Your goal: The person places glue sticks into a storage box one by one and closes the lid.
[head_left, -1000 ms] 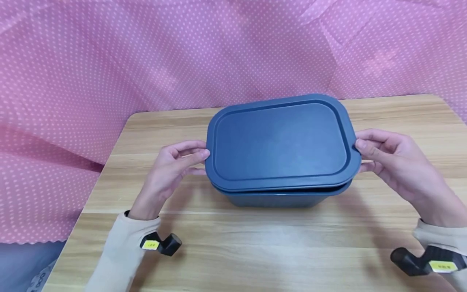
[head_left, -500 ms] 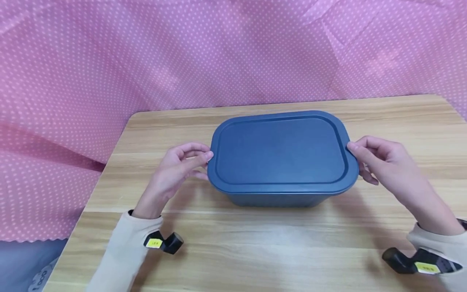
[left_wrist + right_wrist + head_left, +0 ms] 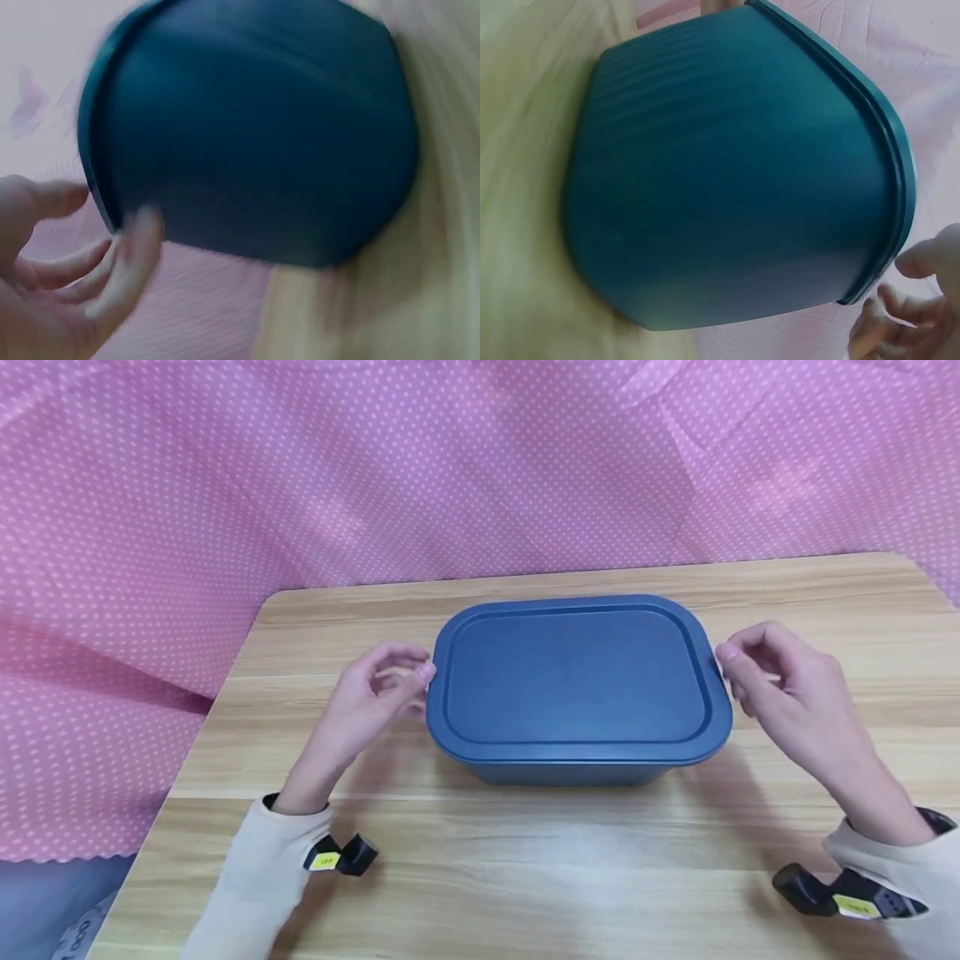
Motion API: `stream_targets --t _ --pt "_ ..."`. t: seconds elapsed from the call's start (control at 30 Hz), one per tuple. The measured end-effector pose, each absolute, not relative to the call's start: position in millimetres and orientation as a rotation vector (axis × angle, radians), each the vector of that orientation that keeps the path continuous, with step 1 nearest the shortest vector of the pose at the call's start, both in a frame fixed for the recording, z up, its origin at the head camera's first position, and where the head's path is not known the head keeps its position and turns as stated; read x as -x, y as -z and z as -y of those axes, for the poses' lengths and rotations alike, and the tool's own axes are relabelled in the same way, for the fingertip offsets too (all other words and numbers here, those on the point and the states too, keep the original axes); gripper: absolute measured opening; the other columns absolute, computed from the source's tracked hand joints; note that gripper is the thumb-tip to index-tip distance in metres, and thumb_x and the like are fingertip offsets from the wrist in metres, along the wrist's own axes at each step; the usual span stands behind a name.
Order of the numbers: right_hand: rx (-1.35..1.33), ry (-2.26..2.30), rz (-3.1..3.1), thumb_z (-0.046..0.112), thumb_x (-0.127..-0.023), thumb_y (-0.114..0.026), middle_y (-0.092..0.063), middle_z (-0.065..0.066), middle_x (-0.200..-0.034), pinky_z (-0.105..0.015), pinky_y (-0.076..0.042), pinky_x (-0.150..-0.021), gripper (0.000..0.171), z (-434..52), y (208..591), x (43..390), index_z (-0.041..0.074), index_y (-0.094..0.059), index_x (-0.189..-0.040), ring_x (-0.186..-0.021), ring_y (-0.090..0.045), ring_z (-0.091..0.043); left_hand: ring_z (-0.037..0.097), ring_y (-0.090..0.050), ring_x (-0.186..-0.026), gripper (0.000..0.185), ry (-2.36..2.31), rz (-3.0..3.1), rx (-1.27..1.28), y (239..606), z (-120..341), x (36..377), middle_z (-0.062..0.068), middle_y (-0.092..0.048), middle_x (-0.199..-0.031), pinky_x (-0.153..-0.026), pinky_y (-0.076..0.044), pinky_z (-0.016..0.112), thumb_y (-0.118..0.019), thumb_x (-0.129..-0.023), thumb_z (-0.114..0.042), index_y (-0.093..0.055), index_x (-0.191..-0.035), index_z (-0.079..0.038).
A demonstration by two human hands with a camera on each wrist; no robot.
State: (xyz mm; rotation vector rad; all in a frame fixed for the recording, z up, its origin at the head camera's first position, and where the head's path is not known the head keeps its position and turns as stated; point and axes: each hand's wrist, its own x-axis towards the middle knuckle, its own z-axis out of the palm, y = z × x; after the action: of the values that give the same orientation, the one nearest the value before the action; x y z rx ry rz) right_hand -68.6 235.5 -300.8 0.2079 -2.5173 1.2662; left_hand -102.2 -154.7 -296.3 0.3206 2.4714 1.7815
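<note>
A dark blue rectangular box [image 3: 727,172] stands on the wooden table, with a matching lid [image 3: 573,681] lying level over its top. In the right wrist view the lid's edge follows the box rim all along. My left hand [image 3: 378,689] is at the lid's left end, thumb and fingers spread apart, fingertips right at the rim; the left wrist view shows them blurred. Off the lid's right end is my right hand [image 3: 787,693], its fingers loosely bent with nothing between them. A narrow gap shows between its fingertips and the rim in the right wrist view.
The light wooden table [image 3: 525,868] runs under both forearms. A pink dotted cloth [image 3: 480,468] hangs behind it and at the left. Black wrist devices with yellow labels sit at both sleeves. Something plastic [image 3: 82,931] shows at the lower left, beyond the table edge.
The lid has come down from a tilt, with a gap at its front right, to lie level on the box. Both hands have let go; the right has drawn slightly away.
</note>
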Motion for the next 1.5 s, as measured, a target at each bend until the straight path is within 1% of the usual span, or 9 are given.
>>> stream_targets --t 0.07,0.1,0.17,0.23,0.3,0.37,0.47,0.8,1.5 --pt "-0.277 -1.167 2.481 0.017 -0.098 -0.055 -0.064 0.001 -0.090 -0.009 -0.044 -0.063 0.017 -231 294 71 0.005 -0.062 -0.107 -0.076 -0.056 -0.002 0.018 -0.064 -0.099 0.034 -1.601 -2.727 -0.464 291 150 102 0.011 -0.062 -0.117 -0.084 -0.057 0.036 -0.061 -0.095 -0.020 -0.057 -0.123 -0.001" --pt "-0.316 -1.104 2.486 0.017 -0.098 -0.055 -0.065 -0.002 -0.100 -0.012 -0.047 -0.071 0.020 -228 290 72 0.003 -0.061 -0.112 -0.085 -0.058 -0.005 0.019 -0.060 -0.109 0.036 -1.473 -2.859 -0.538 288 147 100 0.011 -0.060 -0.123 -0.093 -0.053 0.037 -0.060 -0.096 -0.022 -0.056 -0.126 -0.002" --pt "-0.396 -0.962 2.530 0.018 -0.098 -0.054 -0.061 -0.011 -0.119 -0.025 -0.047 -0.091 0.030 -221 281 75 0.002 -0.058 -0.123 -0.106 -0.057 -0.016 0.023 -0.047 -0.129 0.041 -1.223 -3.011 -0.698 282 139 98 0.012 -0.054 -0.136 -0.109 -0.040 0.041 -0.055 -0.099 -0.026 -0.052 -0.132 -0.002" --pt "-0.486 -0.831 2.613 0.021 -0.098 -0.054 -0.052 -0.019 -0.135 -0.041 -0.041 -0.104 0.041 -213 275 78 0.001 -0.050 -0.134 -0.123 -0.049 -0.029 0.026 -0.027 -0.143 0.051 -0.947 -3.062 -0.828 278 129 96 0.012 -0.040 -0.149 -0.118 -0.025 0.044 -0.047 -0.101 -0.033 -0.043 -0.142 -0.001" --pt "-0.567 -0.727 2.715 0.025 -0.099 -0.053 -0.041 -0.023 -0.145 -0.057 -0.030 -0.110 0.051 -204 271 81 0.000 -0.042 -0.142 -0.134 -0.036 -0.041 0.024 -0.007 -0.149 0.061 -0.713 -3.040 -0.862 275 118 94 0.009 -0.025 -0.158 -0.121 -0.011 0.043 -0.038 -0.102 -0.044 -0.032 -0.149 -0.004" --pt "-0.625 -0.640 2.808 0.031 -0.100 -0.051 -0.030 -0.023 -0.153 -0.055 -0.019 -0.117 0.058 -197 271 84 -0.001 -0.035 -0.146 -0.143 -0.022 -0.040 0.020 0.007 -0.149 0.069 -0.571 -2.990 -0.846 273 110 94 0.005 -0.014 -0.161 -0.122 -0.005 0.041 -0.030 -0.101 -0.053 -0.023 -0.152 -0.006" --pt "-0.671 -0.523 2.914 0.038 -0.101 -0.046 -0.020 -0.020 -0.158 -0.053 -0.013 -0.119 0.064 -191 272 86 -0.001 -0.029 -0.148 -0.147 -0.009 -0.036 0.016 0.016 -0.146 0.075 -0.445 -2.954 -0.806 272 100 95 0.002 -0.004 -0.162 -0.122 -0.001 0.041 -0.025 -0.099 -0.060 -0.017 -0.153 -0.009" --pt "-0.652 -0.468 3.015 0.046 -0.101 -0.040 -0.005 -0.011 -0.162 -0.053 -0.007 -0.120 0.069 -189 279 85 0.005 -0.019 -0.152 -0.149 0.008 -0.027 0.022 0.019 -0.146 0.077 -0.249 -2.920 -0.832 273 92 100 0.006 0.007 -0.162 -0.120 0.006 0.048 -0.026 -0.099 -0.060 -0.009 -0.153 -0.008" --pt "-0.641 -0.463 3.000 0.047 -0.101 -0.039 -0.003 -0.007 -0.162 -0.050 -0.004 -0.120 0.068 -188 285 84 0.009 -0.017 -0.153 -0.149 0.009 -0.023 0.018 0.014 -0.147 0.077 -0.319 -2.968 -0.814 281 95 100 0.004 0.004 -0.162 -0.121 0.007 0.042 -0.025 -0.099 -0.059 -0.009 -0.153 -0.006"
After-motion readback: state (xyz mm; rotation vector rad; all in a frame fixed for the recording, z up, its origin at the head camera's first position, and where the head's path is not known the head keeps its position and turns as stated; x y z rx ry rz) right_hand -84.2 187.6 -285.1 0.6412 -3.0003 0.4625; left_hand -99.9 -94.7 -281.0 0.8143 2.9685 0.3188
